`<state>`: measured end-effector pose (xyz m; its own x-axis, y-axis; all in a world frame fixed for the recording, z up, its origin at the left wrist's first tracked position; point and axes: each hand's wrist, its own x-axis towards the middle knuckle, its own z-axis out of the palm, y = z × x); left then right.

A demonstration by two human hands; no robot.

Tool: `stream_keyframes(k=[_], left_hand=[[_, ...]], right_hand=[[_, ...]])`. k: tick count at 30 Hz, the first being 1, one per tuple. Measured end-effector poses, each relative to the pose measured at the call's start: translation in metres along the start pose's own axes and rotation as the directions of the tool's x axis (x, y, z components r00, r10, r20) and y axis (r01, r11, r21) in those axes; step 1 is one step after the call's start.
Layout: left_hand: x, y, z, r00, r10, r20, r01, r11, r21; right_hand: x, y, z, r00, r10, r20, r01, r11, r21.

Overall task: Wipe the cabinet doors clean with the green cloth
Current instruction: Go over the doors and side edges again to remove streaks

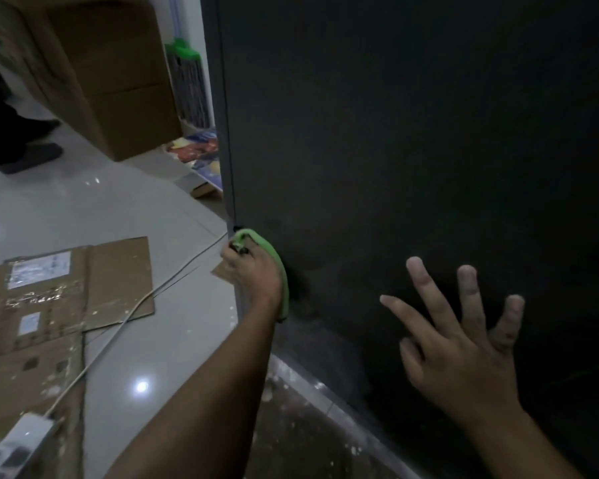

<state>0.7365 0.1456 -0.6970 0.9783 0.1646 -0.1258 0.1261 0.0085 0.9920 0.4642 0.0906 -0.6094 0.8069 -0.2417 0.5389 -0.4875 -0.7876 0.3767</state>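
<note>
left hand (253,271) grasps the soft green cloth (280,267), fingers curled over its top end, palm side pressing it flat against the dark matte flat cabinet door (395,150). cloth sits at the door's lower left corner, right by its left edge, touching the surface. back of the hand faces the camera, forearm runs down and away from the door.

right hand (464,340) is released, fingers straight and spread, holding nothing. it's in front of the door's lower middle, right of the cloth and well apart from it. can't tell if the fingertips touch the door.

left of the door: glossy pale tile floor (159,216), with flattened brown cardboard sheets (83,288) lying on it, labels and tape visible. a thin white cable (118,326) runs over the cardboard from near the door's corner to a white power strip (21,440), farther left and nearer the camera.

beyond the door's left edge: stacked brown cardboard boxes (118,81), a green-headed mop (184,51) leaning just beside the edge, coloured printed items on the floor (201,150). another person's dark-trousered legs (7,126) stand far left of the door.

base of the door: speckled, dusty floor strip (301,409).
</note>
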Motion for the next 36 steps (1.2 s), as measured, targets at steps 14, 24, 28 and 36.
stream_keyframes(k=[14,24,28,36], left_hand=[[0.051,-0.070,0.005,0.987,-0.153,-0.046,0.157,0.981,0.113],[0.017,-0.154,-0.014,0.872,-0.466,0.148,0.425,0.872,0.244],[-0.015,-0.142,-0.003,0.905,-0.420,0.058,0.415,0.906,0.085],[-0.075,-0.079,0.003,0.990,0.102,0.092,-0.096,0.993,-0.066]], right_hand=[[-0.003,-0.003,0.027,0.990,-0.055,-0.133,0.044,0.995,-0.087],[-0.006,-0.015,0.039,0.996,-0.063,0.062,0.065,0.997,-0.037],[-0.005,-0.016,0.037,0.995,-0.065,0.077,0.065,0.998,0.011],[-0.006,-0.017,0.045,0.998,-0.066,0.025,0.065,0.997,0.042]])
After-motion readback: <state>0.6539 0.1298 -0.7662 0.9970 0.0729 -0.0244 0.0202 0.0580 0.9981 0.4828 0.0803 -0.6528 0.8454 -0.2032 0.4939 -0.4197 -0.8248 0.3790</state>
